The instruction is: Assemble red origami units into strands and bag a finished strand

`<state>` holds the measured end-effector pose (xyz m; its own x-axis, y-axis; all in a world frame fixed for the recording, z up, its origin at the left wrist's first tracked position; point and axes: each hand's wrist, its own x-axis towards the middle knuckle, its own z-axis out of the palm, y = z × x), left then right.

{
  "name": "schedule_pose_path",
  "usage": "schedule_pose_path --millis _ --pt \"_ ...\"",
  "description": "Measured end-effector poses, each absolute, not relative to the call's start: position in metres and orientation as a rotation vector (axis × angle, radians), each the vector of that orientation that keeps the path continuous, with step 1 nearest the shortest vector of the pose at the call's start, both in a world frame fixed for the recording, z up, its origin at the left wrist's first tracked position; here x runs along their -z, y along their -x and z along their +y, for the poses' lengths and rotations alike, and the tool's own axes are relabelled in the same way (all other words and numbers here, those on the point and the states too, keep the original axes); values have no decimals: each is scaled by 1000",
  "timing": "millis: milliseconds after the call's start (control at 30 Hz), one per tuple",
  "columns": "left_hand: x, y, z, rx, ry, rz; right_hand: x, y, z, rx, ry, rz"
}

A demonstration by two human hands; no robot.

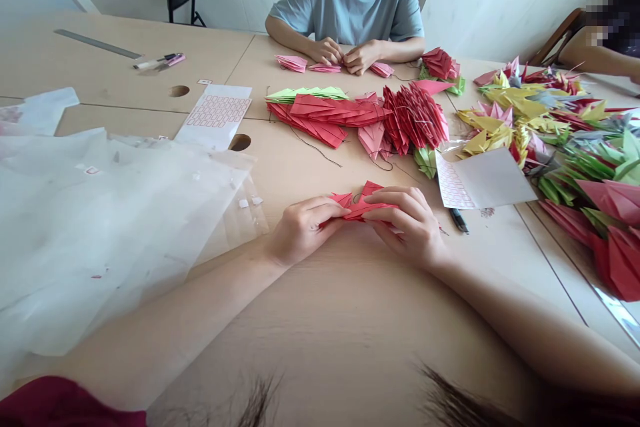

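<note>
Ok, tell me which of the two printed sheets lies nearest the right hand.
The sheet by the black pen, close beside the right hand; the other printed sheet lies farther off, beside a round table hole.

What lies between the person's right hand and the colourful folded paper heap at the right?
In the head view, a white sheet with red print and a dark pen lie between the right hand and the heap.

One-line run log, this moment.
left hand: pinching red folded paper | right hand: holding same paper | ahead: red paper bundle | right side: black pen | left side: translucent bags
</note>
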<state>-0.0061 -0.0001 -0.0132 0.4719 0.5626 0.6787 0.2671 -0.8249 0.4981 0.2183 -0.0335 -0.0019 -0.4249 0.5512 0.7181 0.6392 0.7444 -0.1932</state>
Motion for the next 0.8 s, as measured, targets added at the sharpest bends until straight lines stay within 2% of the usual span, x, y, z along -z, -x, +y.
schedule_pose_path --millis 800 --pt "9 6 2 -1118 -2712 518 -15 -208 -35 110 842 -2353"
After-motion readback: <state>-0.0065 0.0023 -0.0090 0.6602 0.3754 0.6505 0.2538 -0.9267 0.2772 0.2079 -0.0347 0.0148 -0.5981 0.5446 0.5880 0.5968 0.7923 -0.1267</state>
